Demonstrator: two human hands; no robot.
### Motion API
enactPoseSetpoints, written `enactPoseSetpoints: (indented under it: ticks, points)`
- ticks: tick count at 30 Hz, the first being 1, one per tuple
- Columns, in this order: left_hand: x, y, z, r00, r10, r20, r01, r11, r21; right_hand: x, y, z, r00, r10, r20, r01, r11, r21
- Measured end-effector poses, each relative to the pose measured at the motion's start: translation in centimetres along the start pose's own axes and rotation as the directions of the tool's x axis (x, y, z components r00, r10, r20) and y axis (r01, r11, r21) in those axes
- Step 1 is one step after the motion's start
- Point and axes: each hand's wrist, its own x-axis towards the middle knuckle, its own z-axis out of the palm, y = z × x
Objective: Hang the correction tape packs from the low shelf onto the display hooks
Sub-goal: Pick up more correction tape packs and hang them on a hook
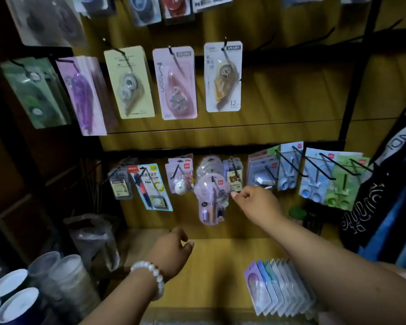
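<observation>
Head view, the only one. Between packs, by the look of it: nothing carried, fanned stack of correction tape packs [280, 286] lying on the low shelf [218, 266], down at its near right corner, under the right forearm.

Right hand [256, 201] up at the lower hook row, well above that stack, fingers curled in, thumb tip just beside the lilac pack [210, 198] hanging there, at its right edge. Touching or only near? Cannot tell. Nothing visibly pinched, so likely settling or just letting go of that hanging pack.

Left hand [174, 248] low over the shelf, left of the stack and well apart from it, fingers loosely curled, holding nothing, beaded bracelet [150, 274] at the wrist.

Upper row well above the stack: yellow, pink and white carded tapes, each on its own hook. Bare black hooks [291, 167] sticking out above and right of the stack, in front of the blue and green packs.

Next move, as a judgement: down to the stack, pinch one pack off the fan by its top edge, find the hang hole, thread it onto a free hook. Tricky part: dim light and the small hole against a thin prong.
</observation>
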Motion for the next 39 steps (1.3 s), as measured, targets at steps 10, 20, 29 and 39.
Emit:
enactPoseSetpoints:
  ticks: [10,20,29,39]
  points:
    - [2.0,-0.5,5.8,0.992,-0.013,0.124,0.006,0.998,0.057,-1.4,8.4,3.0,0.969,0.199,0.147,-0.186,0.978,-0.1]
    - [4.0,-0.5,11.9,0.964,-0.03,0.264,0.021,0.999,0.036,-2.0,17.4,8.4,0.833,0.492,0.253,-0.469,0.871,-0.149]
    - [4.9,-1.5,18.0,0.92,-0.065,0.387,0.075,0.997,-0.012,-4.3,22.5,13.2,0.689,0.606,0.397,-0.561,0.793,-0.238]
    - [4.5,-3.6,22.3,0.862,-0.138,0.487,0.169,0.985,-0.02,-5.7,22.6,17.8,0.649,0.678,0.346,-0.597,0.735,-0.321]
